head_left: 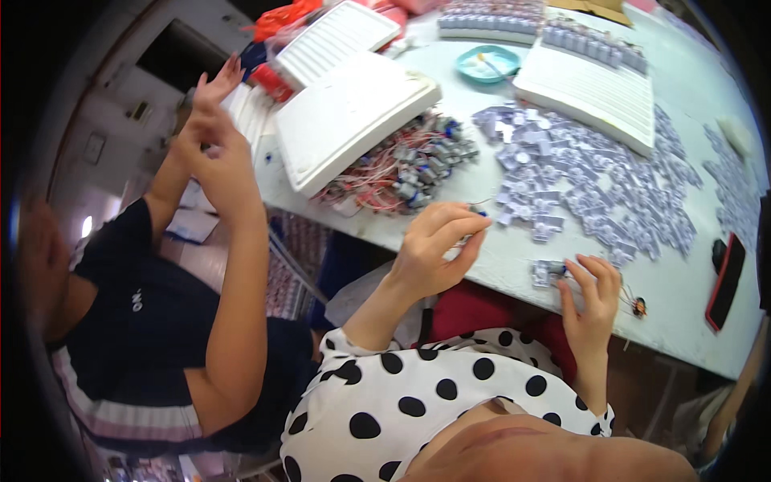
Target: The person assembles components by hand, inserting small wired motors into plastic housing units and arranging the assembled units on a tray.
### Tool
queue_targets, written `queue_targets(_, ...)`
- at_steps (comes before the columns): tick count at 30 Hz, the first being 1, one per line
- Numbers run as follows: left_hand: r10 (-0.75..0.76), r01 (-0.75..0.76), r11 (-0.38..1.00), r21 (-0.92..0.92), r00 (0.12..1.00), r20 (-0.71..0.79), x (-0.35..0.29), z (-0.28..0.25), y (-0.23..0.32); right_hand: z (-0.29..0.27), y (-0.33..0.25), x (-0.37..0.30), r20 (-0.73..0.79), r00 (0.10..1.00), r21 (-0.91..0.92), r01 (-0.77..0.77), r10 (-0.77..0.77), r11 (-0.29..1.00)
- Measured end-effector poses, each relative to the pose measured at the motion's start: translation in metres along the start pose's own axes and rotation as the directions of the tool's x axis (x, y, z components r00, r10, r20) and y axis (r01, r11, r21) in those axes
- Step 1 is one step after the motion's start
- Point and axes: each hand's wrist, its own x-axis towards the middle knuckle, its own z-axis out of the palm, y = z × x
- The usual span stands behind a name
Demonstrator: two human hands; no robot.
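My left hand (442, 249) is raised near the table's front edge. Its thumb and fingers pinch a small blue-ended part (483, 214), mostly hidden, beside a thin wire. Lower and to the right, my right hand (593, 301) rests at the table edge, thumb and fingers closed on a small grey motor in a clear plastic holder (549, 272). Beside that hand, thin wires lead to a small dark and copper-coloured piece (639, 306). Ahead lies a wide spread of pale translucent plastic parts (578, 173). Left of them is a heap of small motors with red and white wires (409, 165).
A white foam tray (353, 116) leans over the motor heap. A ridged white tray (586, 100) carries rows of grey parts. Behind stands a turquoise dish (487, 63). A red-edged phone (726, 281) lies at right. Close on my left, a co-worker in dark clothing (161, 313) raises both hands.
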Motion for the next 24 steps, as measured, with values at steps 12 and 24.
queue_targets(12,-0.007,0.087,0.904,0.419,0.982,-0.189,0.011,-0.04,-0.019,0.0,-0.003,0.003,0.031,0.999,0.056,0.016,-0.018,0.998)
queue_targets(24,-0.37,0.159,0.503,0.849,0.928,0.045,0.038,-0.073,-0.124,0.005,-0.001,0.001,0.006,1.0,0.035,0.003,-0.004,0.999)
